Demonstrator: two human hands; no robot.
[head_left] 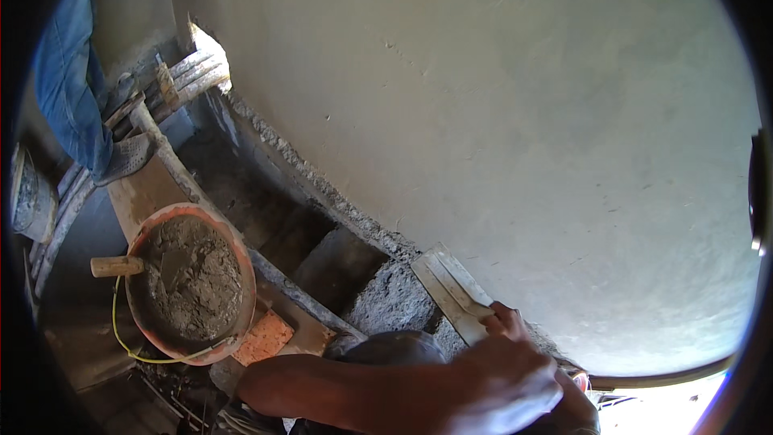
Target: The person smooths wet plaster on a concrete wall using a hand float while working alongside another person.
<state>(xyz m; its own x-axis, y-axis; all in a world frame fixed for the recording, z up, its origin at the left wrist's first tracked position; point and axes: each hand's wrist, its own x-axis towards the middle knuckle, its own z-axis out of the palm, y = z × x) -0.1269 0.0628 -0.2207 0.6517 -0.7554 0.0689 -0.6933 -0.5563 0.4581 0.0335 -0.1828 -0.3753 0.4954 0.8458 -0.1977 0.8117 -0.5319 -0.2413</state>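
My right hand (507,322) is closed round a plastering trowel (451,290). The trowel's long flat blade lies at the rough lower edge of the plastered wall (531,153). From the lower left my left forearm crosses in front of me, and my left hand (503,387) is over or against my right forearm. Motion smears its fingers, so I cannot make out whether it holds anything. To the left stands an orange-rimmed bucket (250,274) of grey mortar (193,282). A wooden-handled tool (117,266) rests in it, its handle over the rim.
An orange brick (264,338) lies beside the bucket on a plank (149,193). Another person's jeans-clad leg (68,80) and shoe (129,157) are at upper left. Scaffold poles (197,72) pass by a wall opening. A second bucket (34,201) stands far left. A dark gap runs below the wall.
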